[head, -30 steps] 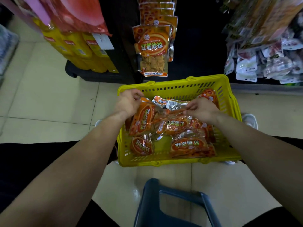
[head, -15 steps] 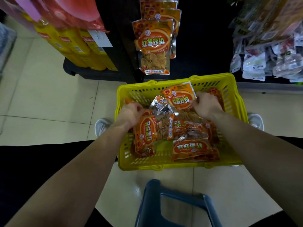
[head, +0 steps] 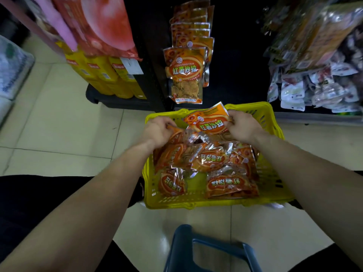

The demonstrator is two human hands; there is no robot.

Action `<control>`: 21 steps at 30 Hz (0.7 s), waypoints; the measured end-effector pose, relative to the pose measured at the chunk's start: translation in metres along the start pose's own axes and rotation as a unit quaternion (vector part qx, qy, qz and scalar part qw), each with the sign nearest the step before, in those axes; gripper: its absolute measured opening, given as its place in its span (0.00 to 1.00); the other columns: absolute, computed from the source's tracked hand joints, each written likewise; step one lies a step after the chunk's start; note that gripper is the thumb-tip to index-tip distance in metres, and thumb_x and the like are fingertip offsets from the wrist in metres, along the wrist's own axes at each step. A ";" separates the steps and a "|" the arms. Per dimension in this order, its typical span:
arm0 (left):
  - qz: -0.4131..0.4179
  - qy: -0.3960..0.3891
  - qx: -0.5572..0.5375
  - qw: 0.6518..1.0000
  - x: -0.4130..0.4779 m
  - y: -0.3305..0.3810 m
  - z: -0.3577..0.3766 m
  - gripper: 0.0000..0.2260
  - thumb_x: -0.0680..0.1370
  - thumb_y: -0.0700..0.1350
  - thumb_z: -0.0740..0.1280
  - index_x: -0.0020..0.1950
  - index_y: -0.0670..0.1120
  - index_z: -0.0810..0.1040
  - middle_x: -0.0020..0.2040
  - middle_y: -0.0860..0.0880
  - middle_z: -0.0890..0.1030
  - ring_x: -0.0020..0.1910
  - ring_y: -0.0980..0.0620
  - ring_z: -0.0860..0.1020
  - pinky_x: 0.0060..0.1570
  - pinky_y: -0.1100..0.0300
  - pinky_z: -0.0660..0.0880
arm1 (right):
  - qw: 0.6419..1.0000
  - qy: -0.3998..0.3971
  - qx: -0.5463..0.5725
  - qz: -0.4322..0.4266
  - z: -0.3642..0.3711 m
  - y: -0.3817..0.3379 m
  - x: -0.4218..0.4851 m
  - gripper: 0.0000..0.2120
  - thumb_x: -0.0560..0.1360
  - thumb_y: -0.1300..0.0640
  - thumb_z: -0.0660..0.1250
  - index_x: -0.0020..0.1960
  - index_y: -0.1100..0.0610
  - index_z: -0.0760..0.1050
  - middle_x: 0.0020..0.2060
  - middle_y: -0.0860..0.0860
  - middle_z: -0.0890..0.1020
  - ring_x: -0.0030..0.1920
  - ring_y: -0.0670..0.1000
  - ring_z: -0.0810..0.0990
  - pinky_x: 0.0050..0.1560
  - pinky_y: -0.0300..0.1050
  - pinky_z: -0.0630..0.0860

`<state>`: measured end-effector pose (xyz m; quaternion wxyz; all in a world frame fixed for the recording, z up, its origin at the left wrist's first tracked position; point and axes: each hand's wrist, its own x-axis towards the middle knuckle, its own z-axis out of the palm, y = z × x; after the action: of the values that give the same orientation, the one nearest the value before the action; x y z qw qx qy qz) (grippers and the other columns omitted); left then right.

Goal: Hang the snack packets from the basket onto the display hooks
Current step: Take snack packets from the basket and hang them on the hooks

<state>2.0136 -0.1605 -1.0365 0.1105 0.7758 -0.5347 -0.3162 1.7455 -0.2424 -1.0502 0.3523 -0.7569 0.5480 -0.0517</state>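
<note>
Two packets were held over the yellow basket [head: 196,204]. A raised packet [head: 208,122] was pinched at its right edge by the right hand [head: 240,126] above the far rim; a lower packet [head: 171,154] on the pile was gripped by the curled left hand [head: 159,130]

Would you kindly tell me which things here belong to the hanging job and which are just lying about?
Job: basket; loose packets in it; raised packet in the right hand; left hand gripping another; hung packets.
Lying about: blue stool; yellow boxes; white bags; red bags.
</note>
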 end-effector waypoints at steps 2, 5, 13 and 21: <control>0.019 0.019 0.004 1.000 -0.005 0.012 -0.021 0.08 0.77 0.43 0.68 0.44 0.56 0.82 0.47 0.49 0.84 0.50 0.49 0.81 0.49 0.61 0.75 | 0.999 0.009 0.001 -0.033 -0.020 -0.016 -0.005 0.02 0.81 0.54 0.64 0.51 0.50 0.75 0.48 0.50 0.82 0.52 0.55 0.80 0.49 0.46 0.74; 0.066 0.053 0.014 0.996 -0.017 0.030 -0.056 0.07 0.77 0.43 0.68 0.48 0.55 0.84 0.50 0.51 0.84 0.51 0.52 0.80 0.49 0.65 0.69 | 0.997 0.027 -0.012 -0.076 -0.056 -0.040 -0.016 0.04 0.80 0.56 0.64 0.53 0.52 0.77 0.49 0.51 0.83 0.52 0.55 0.80 0.49 0.46 0.73; 0.143 0.075 -0.005 0.987 -0.053 0.076 -0.130 0.08 0.81 0.42 0.64 0.52 0.53 0.81 0.56 0.49 0.81 0.56 0.49 0.78 0.56 0.52 0.76 | 0.992 0.016 -0.035 -0.124 -0.148 -0.085 -0.063 0.03 0.80 0.57 0.65 0.51 0.49 0.75 0.50 0.48 0.81 0.51 0.50 0.78 0.49 0.43 0.71; 0.171 0.114 -0.035 0.978 -0.055 0.083 -0.136 0.09 0.82 0.42 0.63 0.52 0.55 0.78 0.52 0.55 0.80 0.53 0.50 0.79 0.51 0.55 0.75 | 0.994 0.025 0.030 -0.104 -0.153 -0.070 -0.082 0.07 0.81 0.59 0.64 0.57 0.53 0.79 0.52 0.49 0.84 0.52 0.48 0.81 0.52 0.51 0.79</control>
<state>2.0203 -0.1669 -0.8685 0.2500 0.6996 -0.6319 -0.2208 1.6979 -0.2331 -0.8696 0.3538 -0.7975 0.4730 -0.1232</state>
